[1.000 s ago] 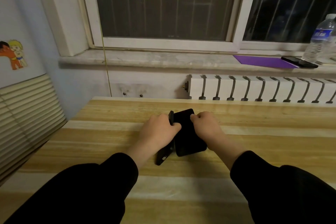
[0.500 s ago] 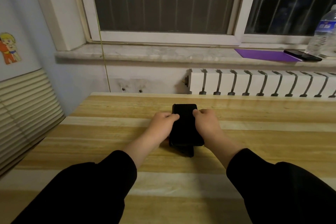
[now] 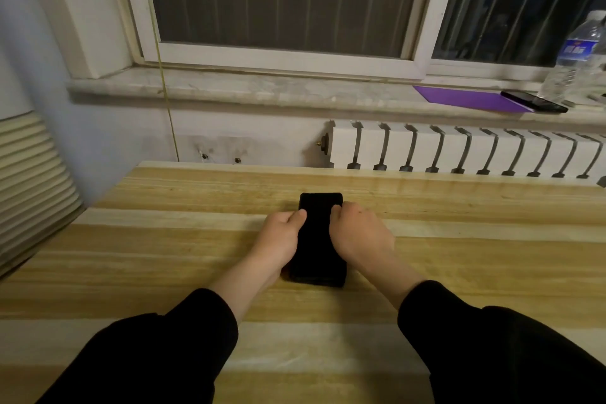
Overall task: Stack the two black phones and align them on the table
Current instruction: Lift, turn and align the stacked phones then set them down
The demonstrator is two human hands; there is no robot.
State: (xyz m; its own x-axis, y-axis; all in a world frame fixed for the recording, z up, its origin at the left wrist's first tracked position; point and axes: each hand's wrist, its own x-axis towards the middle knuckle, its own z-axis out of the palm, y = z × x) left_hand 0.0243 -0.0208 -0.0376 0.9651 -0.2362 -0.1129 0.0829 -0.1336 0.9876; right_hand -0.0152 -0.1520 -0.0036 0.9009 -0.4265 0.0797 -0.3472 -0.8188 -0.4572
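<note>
Two black phones [image 3: 318, 239] lie flat as one stack on the wooden table [image 3: 475, 239], long side pointing away from me. Only the top phone's dark face shows; the lower one is almost fully hidden beneath it, its edge just visible at the near left corner. My left hand [image 3: 282, 239] presses against the stack's left edge, thumb on top. Against the right edge sits my right hand [image 3: 359, 233], fingertips curled over the top phone's far right corner. Both hands grip the stack between them.
A white radiator [image 3: 459, 154] runs behind the table's far edge. On the windowsill are a purple sheet [image 3: 465, 98], another dark phone [image 3: 534, 101] and a water bottle [image 3: 580, 56]. Slatted blinds [image 3: 29, 180] hang at the left.
The two phones were crossed at an angle a second ago. They have since been turned and squeezed into one straight stack, with the lower phone no longer sticking out at the near end.
</note>
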